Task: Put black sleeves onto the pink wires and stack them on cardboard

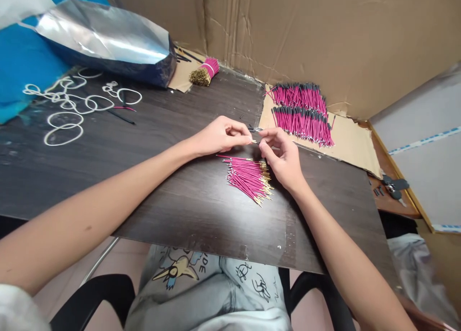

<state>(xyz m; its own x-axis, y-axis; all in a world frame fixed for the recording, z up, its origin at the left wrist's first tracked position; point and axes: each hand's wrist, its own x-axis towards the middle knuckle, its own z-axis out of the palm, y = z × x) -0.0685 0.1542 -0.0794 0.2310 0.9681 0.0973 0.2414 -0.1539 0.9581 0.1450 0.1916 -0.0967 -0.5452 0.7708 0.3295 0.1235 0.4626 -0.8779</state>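
Observation:
My left hand (pixel 225 138) pinches a thin wire between thumb and fingertips; its gold-coloured tip (pixel 254 141) pokes out toward the right. Facing it, my right hand (pixel 283 154) has its thumb and forefinger closed close to that tip. A small dark bit shows at the right fingertips, too small to name. Just below both hands lies a loose pile of magenta wires (pixel 245 175) with gold ends pointing right. Behind the fingertips, a small dark and shiny cluster (pixel 256 129) is partly hidden.
Two rows of magenta wires with black sleeves (pixel 298 112) lie on cardboard (pixel 355 141) at back right. A banded magenta bundle (pixel 211 67) is at the back. White rubber bands (pixel 65 129) and a silver bag (pixel 104 33) occupy the left. Keys (pixel 394 187) lie far right.

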